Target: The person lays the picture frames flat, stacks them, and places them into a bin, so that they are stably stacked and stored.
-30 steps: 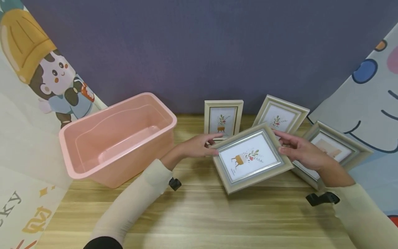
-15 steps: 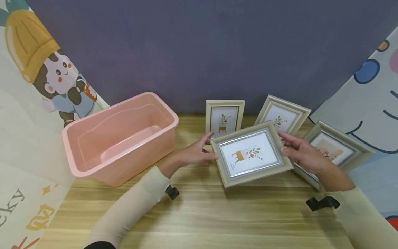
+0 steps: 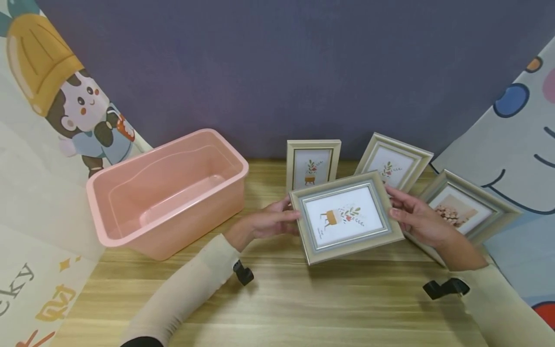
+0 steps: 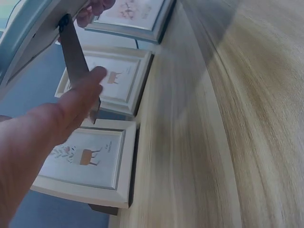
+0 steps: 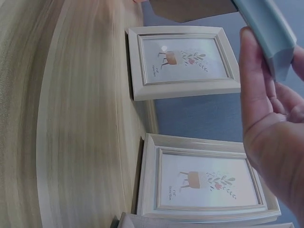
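A picture frame with a silver-and-beige border hangs tilted above the table, turned sideways so its plant drawing lies on its side. My right hand pinches its right edge, thumb in front and fingers behind. At the left edge my left hand holds it with the thumb on the border; the other fingers are partly hidden behind. In the left wrist view, the frame's support leg sticks out from its back beside my left fingers. The right wrist view shows the frame's corner between my right thumb and fingers.
Behind stand a small cream frame and another cream frame. A larger frame with a flower photo stands at the right, partly behind my right hand. A pink bin stands at the left on the wooden table.
The held frame has shifted slightly left. My left hand's spread fingers have gone from the frame's upper-left corner to behind its left edge. The standing frames and bin stay put.
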The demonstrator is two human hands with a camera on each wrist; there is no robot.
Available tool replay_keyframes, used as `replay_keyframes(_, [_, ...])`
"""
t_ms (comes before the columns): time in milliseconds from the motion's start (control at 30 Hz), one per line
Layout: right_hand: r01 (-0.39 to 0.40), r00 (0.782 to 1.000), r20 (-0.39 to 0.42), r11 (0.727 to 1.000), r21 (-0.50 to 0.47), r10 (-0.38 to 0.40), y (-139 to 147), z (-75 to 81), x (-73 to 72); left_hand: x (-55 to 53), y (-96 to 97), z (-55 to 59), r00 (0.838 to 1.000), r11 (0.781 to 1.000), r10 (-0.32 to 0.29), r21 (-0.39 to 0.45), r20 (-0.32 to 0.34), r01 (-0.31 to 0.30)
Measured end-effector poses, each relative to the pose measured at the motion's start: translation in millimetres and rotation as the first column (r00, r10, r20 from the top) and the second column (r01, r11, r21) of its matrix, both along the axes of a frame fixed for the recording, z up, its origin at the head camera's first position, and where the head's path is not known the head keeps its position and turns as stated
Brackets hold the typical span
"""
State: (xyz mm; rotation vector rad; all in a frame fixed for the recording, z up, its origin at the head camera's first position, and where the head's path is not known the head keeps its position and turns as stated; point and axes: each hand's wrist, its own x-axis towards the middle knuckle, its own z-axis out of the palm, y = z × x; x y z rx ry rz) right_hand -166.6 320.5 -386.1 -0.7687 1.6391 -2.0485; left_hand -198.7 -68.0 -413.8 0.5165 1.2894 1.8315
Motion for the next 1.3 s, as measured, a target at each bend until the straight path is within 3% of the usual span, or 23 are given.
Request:
replay_keyframes(233, [-0.044, 0.999, 0.016, 0.998, -0.047, 0.045, -1, -5.8, -0.3, 0.3, 1.2, -2.4, 1.0, 1.0, 0.0, 0.028, -0.025, 0.0])
replay_keyframes(400, [-0.033, 0.999, 0.019, 0.999, -0.043, 0.034, 0, -7.4, 1.2, 0.6, 2.1, -3.7, 0.998, 1.0, 0.013, -0.018, -0.057, -0.014])
replay_keyframes(600, [-0.013, 1.0, 0.009, 1.0, -0.011, 0.013, 0, -6.5, 3.7, 0.2, 2.4, -6.6, 0.999, 0.999, 0.027, -0.033, -0.046, -0.029])
replay_keyframes(833, [-0.026, 1.0, 0.005, 0.999, -0.035, 0.026, -1, -8.0, 2.8, 0.0, -0.4, -9.1, 0.991, 0.991, 0.118, -0.062, -0.067, -0.123])
replay_keyframes(933, [-0.026, 1.0, 0.006, 0.999, -0.043, 0.026, 0, -10.2, 2.5, -0.4, -1.4, -8.8, 0.971, 0.974, 0.2, -0.079, -0.135, -0.211])
replay_keyframes(1067, [0.012, 1.0, 0.026, 1.0, 0.006, -0.013, 0, -14.9, 2.4, 0.1, -1.4, -6.9, 0.925, 0.94, 0.292, -0.107, -0.245, -0.325])
replay_keyframes(1300, [0.052, 0.996, 0.066, 0.998, 0.034, -0.054, -5, -22.7, 3.1, 1.0, -3.6, -8.3, 0.868, 0.887, 0.362, -0.162, -0.338, -0.433])
